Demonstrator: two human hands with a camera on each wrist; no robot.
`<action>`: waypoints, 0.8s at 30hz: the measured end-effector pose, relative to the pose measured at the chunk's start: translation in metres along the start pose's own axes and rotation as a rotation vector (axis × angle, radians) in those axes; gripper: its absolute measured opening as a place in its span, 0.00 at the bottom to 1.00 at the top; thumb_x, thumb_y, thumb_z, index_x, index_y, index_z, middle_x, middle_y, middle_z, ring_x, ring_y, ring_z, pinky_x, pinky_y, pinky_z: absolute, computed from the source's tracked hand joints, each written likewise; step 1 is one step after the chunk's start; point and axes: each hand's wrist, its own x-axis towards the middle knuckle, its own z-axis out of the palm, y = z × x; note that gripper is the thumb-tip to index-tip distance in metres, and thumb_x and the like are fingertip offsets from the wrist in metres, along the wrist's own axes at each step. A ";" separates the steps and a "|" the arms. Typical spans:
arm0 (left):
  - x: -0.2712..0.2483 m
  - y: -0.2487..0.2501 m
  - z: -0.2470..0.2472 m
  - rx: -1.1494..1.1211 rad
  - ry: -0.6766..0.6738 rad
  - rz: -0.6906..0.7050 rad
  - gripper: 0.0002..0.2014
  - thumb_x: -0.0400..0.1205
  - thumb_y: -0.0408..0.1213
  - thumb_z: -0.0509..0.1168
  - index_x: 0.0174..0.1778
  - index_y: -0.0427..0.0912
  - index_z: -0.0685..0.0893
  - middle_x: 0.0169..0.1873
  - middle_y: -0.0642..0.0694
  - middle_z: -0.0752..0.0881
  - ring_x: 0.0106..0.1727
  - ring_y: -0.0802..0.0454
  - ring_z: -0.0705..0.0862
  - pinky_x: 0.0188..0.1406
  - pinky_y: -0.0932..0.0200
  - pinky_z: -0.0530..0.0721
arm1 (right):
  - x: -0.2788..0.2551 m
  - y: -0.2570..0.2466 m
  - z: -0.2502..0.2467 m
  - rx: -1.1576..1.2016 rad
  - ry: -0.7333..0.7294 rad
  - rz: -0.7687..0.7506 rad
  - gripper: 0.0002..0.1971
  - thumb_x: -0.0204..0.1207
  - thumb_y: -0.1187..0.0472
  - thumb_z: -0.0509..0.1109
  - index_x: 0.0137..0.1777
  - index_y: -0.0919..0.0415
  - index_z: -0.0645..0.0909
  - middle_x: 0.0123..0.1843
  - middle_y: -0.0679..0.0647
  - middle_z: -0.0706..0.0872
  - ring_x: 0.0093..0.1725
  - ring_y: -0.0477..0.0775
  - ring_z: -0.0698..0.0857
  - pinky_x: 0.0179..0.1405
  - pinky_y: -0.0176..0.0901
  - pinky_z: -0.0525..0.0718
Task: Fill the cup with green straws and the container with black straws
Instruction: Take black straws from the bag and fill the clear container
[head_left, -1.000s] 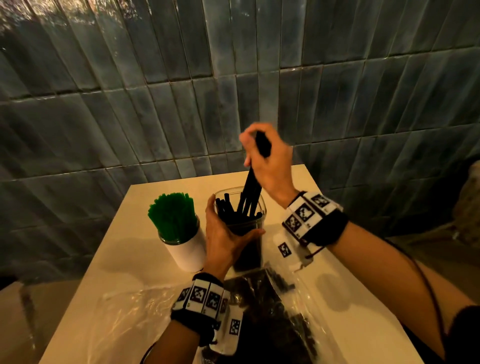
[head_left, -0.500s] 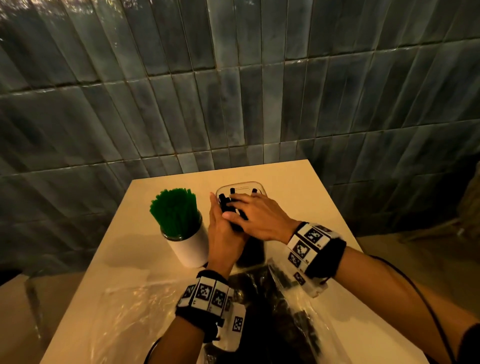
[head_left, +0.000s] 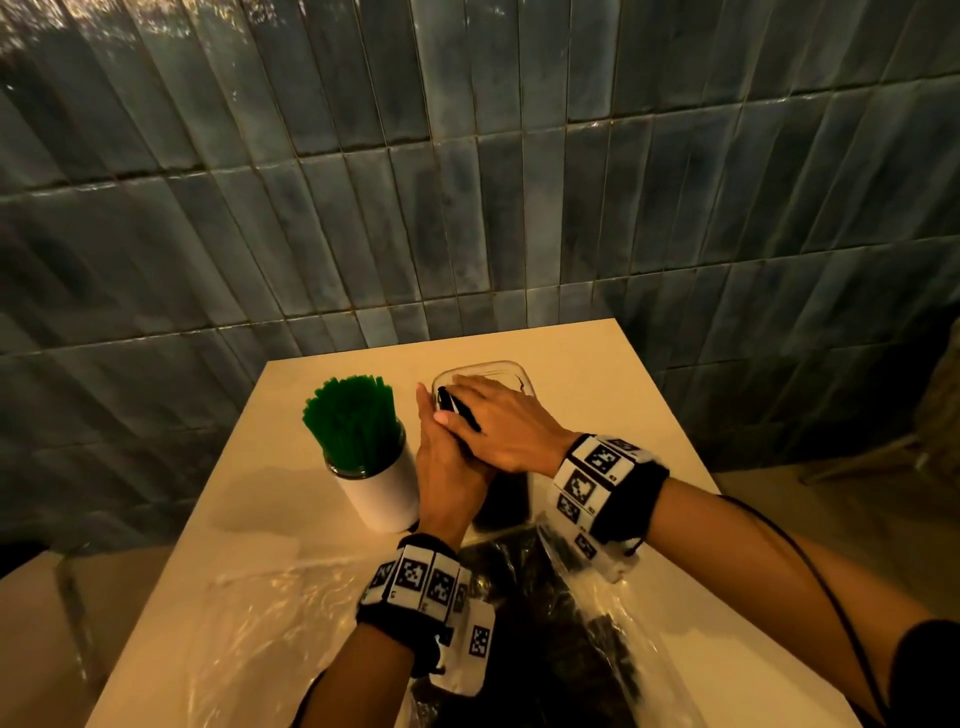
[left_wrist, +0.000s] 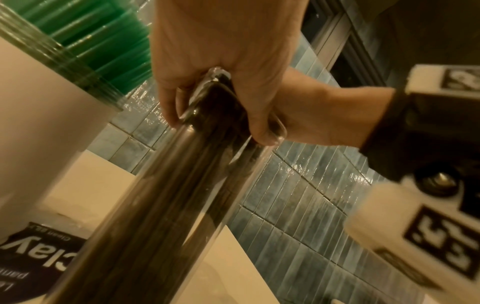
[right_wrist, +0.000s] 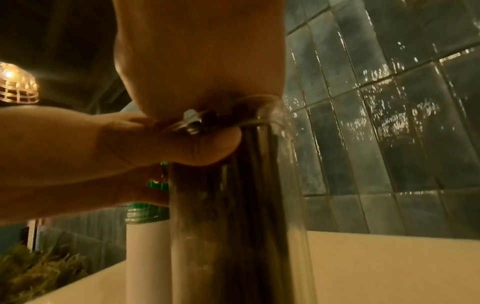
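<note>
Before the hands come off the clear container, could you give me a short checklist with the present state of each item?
1. Container upright on the table: ok.
2. Left hand holds the container's side: ok.
3. Right hand lies flat over the black straws at the rim: ok.
4. Black straws fully seated to the bottom: cannot tell, the wrist views are blurred.
5. Cup stands upright with green straws in it: ok.
6. No black straws left to load: not ok, the plastic bag in front seems to hold more dark straws.
</note>
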 end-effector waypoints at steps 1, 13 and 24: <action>0.000 0.001 0.000 -0.004 -0.001 -0.002 0.52 0.75 0.34 0.74 0.82 0.39 0.40 0.78 0.40 0.66 0.75 0.45 0.69 0.63 0.75 0.60 | -0.003 0.002 -0.002 0.029 0.020 -0.044 0.28 0.84 0.41 0.49 0.79 0.52 0.63 0.82 0.52 0.62 0.80 0.55 0.63 0.76 0.51 0.63; -0.056 -0.003 -0.012 0.269 0.157 0.454 0.38 0.73 0.57 0.68 0.75 0.45 0.62 0.71 0.39 0.68 0.72 0.51 0.65 0.71 0.55 0.66 | -0.119 0.094 0.059 0.557 0.440 0.308 0.11 0.79 0.70 0.61 0.57 0.59 0.79 0.54 0.55 0.85 0.54 0.56 0.84 0.56 0.40 0.78; -0.111 -0.042 0.029 0.633 -0.965 0.166 0.36 0.80 0.41 0.65 0.79 0.61 0.52 0.70 0.41 0.72 0.68 0.42 0.75 0.68 0.47 0.73 | -0.188 0.066 0.117 0.691 -0.196 0.285 0.12 0.77 0.68 0.63 0.56 0.53 0.78 0.54 0.54 0.87 0.54 0.47 0.86 0.52 0.34 0.82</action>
